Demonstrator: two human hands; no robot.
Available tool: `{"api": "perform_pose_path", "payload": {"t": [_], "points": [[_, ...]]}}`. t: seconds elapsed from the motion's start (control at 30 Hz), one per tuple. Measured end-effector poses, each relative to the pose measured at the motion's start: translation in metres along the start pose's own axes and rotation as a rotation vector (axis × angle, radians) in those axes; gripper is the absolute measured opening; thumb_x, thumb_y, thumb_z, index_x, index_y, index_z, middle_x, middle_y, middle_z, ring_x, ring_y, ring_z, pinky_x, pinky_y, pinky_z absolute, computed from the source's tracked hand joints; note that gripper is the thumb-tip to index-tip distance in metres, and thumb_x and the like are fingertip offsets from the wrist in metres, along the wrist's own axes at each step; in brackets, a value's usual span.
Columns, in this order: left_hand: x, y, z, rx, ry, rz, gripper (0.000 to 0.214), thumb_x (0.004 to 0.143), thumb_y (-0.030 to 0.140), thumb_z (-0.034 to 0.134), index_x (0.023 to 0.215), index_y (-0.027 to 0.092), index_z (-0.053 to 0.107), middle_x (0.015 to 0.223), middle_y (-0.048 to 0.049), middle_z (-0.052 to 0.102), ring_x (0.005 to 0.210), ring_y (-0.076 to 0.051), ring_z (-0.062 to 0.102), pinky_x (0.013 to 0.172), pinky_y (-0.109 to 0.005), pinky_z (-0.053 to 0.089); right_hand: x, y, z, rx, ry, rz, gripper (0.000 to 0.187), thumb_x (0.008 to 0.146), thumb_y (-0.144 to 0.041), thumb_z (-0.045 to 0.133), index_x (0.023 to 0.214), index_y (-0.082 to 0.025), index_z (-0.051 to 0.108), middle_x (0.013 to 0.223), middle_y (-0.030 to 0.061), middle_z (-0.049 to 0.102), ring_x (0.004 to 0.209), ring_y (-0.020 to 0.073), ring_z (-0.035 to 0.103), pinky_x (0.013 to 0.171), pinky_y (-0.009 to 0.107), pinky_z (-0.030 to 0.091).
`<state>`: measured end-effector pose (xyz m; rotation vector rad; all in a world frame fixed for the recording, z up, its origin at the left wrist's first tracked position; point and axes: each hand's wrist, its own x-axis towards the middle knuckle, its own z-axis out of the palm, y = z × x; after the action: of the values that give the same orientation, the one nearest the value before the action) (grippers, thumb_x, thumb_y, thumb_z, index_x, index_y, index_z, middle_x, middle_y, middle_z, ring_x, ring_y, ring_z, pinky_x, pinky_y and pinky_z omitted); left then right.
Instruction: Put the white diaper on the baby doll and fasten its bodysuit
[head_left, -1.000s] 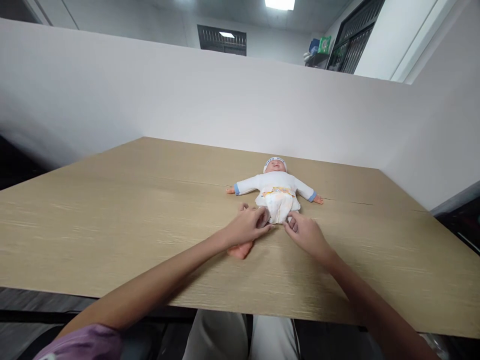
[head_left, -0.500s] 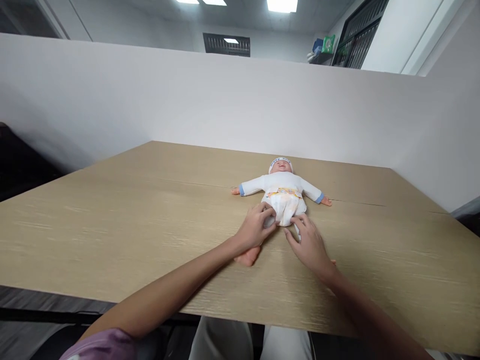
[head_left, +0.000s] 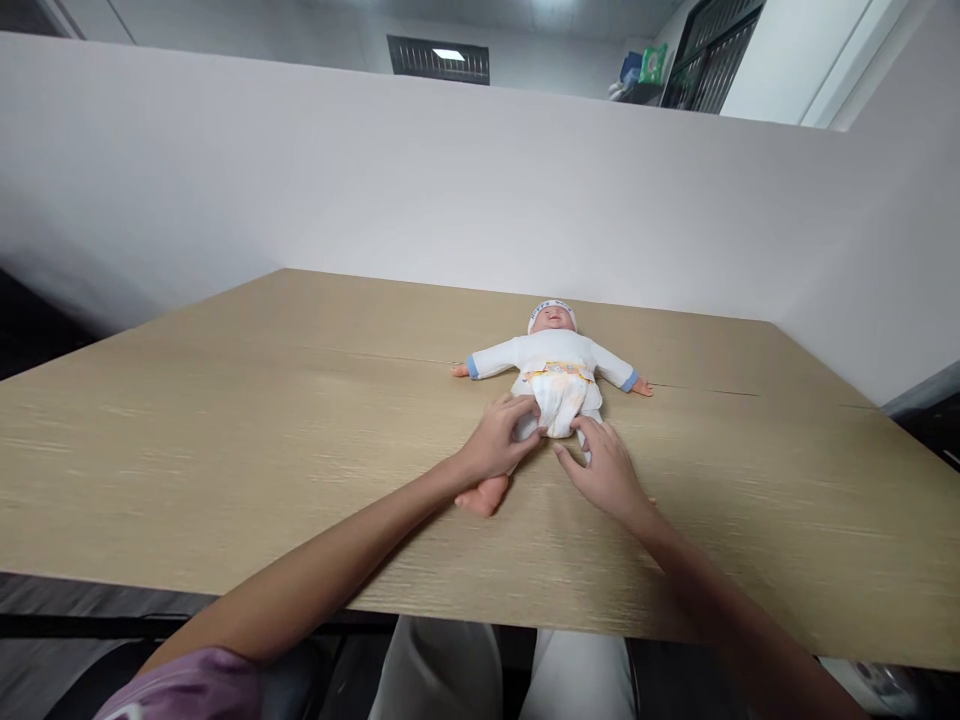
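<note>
A baby doll in a white long-sleeved top with blue cuffs and a printed white cap lies on its back, arms spread, head away from me. Around its hips is a white diaper with an orange-patterned waistband. My left hand curls over the leg on the left, its fingertips and thumb closed at the diaper's leg edge. At the other leg edge, the fingertips of my right hand touch the diaper, thumb held apart from the fingers. One bare foot shows under my left wrist; my right hand mostly hides the other leg.
The doll rests on a wide wood-toned table whose front edge is close to my lap. A white partition rises behind the table. Beyond it, a green package sits on a shelf beside a barred window.
The view has tilted down slightly, so the table and doll appear higher. Both hands stay at the diaper's leg edges with only slight finger movement.
</note>
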<state>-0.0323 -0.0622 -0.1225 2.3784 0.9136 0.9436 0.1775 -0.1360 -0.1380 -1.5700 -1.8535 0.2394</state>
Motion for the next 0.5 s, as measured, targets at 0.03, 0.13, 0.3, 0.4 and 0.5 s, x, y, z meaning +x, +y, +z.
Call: {"api": "perform_pose_path", "payload": {"t": [0.03,0.13,0.3,0.4,0.5], "points": [[-0.0002,0.0004,0.0001,-0.003,0.008,-0.008,0.01,0.097,0.032,0.063,0.094,0.023,0.062,0.097,-0.0039,0.068,0.099,-0.026,0.059,0.091,-0.039,0.045,0.0006,-0.0002,-0.0001,0.0,-0.009,-0.006,0.022,0.098,-0.037,0.064,0.112,-0.021,0.065,0.108,0.0091,0.073,0.097,0.0281,0.063,0.089,0.039,0.048],[-0.0015,0.0028,0.0001,-0.004,0.027,-0.013,0.009,0.098,0.031,0.061,0.095,0.023,0.062,0.1,-0.0046,0.069,0.1,-0.026,0.058,0.092,-0.039,0.045,0.001,0.0004,0.0014,-0.002,0.002,-0.029,0.02,0.099,-0.036,0.062,0.111,-0.021,0.064,0.113,0.0097,0.073,0.101,0.0283,0.063,0.091,0.04,0.048],[-0.0022,0.0049,-0.0003,-0.02,0.023,-0.007,0.008,0.098,0.03,0.061,0.097,0.022,0.061,0.104,-0.0051,0.069,0.101,-0.026,0.058,0.093,-0.039,0.044,-0.0012,0.0008,0.0055,0.007,0.057,-0.059,0.021,0.099,-0.034,0.062,0.116,-0.021,0.063,0.121,0.0108,0.073,0.111,0.03,0.062,0.097,0.041,0.048],[-0.0014,0.0027,0.001,-0.02,0.011,-0.028,0.009,0.097,0.031,0.061,0.094,0.022,0.06,0.099,-0.0048,0.066,0.1,-0.026,0.057,0.09,-0.038,0.044,-0.0017,0.0,0.0052,-0.002,0.044,-0.016,0.024,0.097,-0.035,0.065,0.117,-0.021,0.065,0.11,0.0098,0.073,0.103,0.0291,0.064,0.091,0.039,0.049],[-0.0005,-0.0001,0.003,-0.019,0.017,-0.071,0.012,0.095,0.033,0.062,0.091,0.022,0.059,0.096,-0.0044,0.063,0.096,-0.025,0.056,0.088,-0.038,0.044,0.0001,0.0009,0.004,-0.014,0.041,0.03,0.026,0.095,-0.038,0.066,0.116,-0.022,0.066,0.101,0.0085,0.071,0.094,0.0269,0.064,0.084,0.037,0.049]]}}
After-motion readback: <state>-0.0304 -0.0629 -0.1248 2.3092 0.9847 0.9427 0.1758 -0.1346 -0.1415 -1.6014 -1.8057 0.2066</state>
